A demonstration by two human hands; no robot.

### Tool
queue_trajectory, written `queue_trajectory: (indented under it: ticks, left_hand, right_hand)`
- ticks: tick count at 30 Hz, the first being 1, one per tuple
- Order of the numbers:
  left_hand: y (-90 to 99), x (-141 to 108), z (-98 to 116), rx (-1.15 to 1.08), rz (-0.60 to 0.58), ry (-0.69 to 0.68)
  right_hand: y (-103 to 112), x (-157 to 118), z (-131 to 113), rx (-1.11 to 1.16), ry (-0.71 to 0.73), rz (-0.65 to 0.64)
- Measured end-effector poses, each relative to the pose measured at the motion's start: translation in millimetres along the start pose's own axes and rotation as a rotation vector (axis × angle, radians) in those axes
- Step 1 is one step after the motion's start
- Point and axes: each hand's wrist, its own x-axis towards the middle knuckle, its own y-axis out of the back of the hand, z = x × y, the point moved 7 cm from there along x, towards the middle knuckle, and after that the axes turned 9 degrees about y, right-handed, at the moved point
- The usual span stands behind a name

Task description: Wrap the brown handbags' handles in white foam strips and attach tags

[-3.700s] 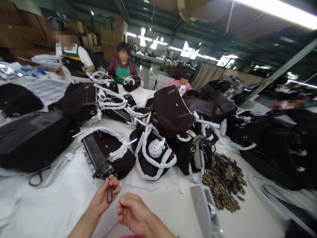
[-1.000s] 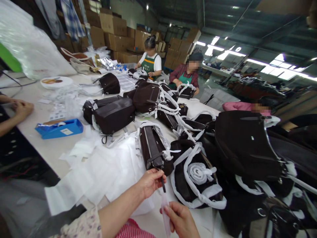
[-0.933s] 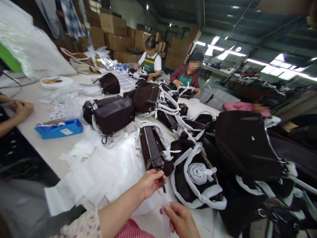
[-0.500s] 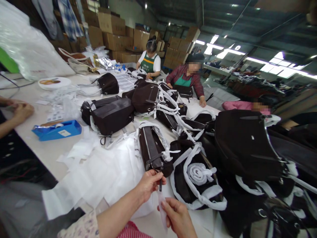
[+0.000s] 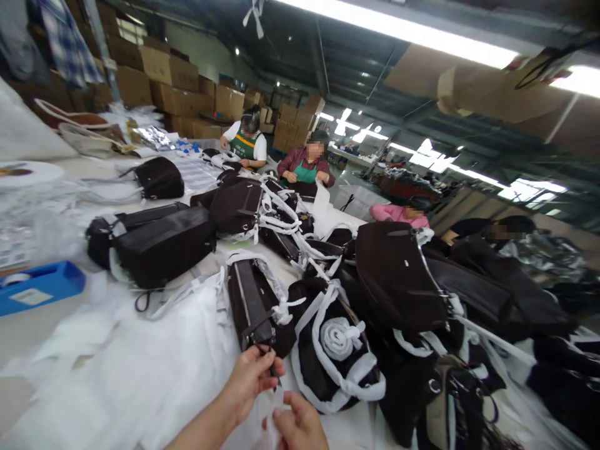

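1. Left grip point(image 5: 246, 380), a bare hand: thumb and fingers pinched on a short dark strap point(image 5: 275, 374) at the near end of a dark bag.
2. Right grip point(image 5: 297, 426), also bare, just below and beside the left: fingers closed on a translucent white strip point(image 5: 273, 412). Upper end of strip meets lower end of strap; blurred, cannot tell whether it sleeves over it.
3. Dark bag point(image 5: 255, 299): lies on the worktop point(image 5: 16, 397) straight ahead of the hands, zip side up, near end toward the wearer. White-wrapped handle point(image 5: 282, 309) curves along its right side.
4. Right of it, close by: second bag point(image 5: 313, 362), its straps wrapped in white, a coiled white roll point(image 5: 338, 339) on top.
5. Further right: large dark bag point(image 5: 394, 275), resting on other dark bags.
6. Left of the hands: loose white sheets point(image 5: 140, 375), overlapping. Beyond these, a long dark bag point(image 5: 164, 247); at the left edge, a blue tape dispenser point(image 5: 51, 287), cut off by the frame.
7. Far side: co-worker in maroon sleeves point(image 5: 304, 167) handling a white sheet point(image 5: 322, 203); beside them, co-worker in white sleeves and green apron point(image 5: 244, 147). Cardboard boxes point(image 5: 173, 70) stacked behind.
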Motion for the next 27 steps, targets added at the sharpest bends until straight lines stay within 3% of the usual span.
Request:
queue_trajectory:
  ticks: [5, 10, 20, 23, 27]
  left_hand:
    - [4.0, 4, -2, 0.027, -0.015, 0.003]
    - [6.8, 3, 0, 0.100, -0.008, -0.039]
    - [5.7, 1, 4, 0.132, -0.017, -0.060]
    - [7.3, -3, 4, 0.066, -0.110, 0.023]
    - [1.2, -9, 8, -0.093, -0.409, 0.163]
  right_hand:
    - [1, -4, -9, 0.005, -0.003, 0.059]
    - [4, -7, -15, -0.010, -0.035, 0.014]
    - [0, 17, -35, -0.201, -0.043, 0.019]
    - [2, 15, -49, -0.316, 0.117, 0.067]
    - [3, 4, -73, -0.540, 0.273, 0.098]
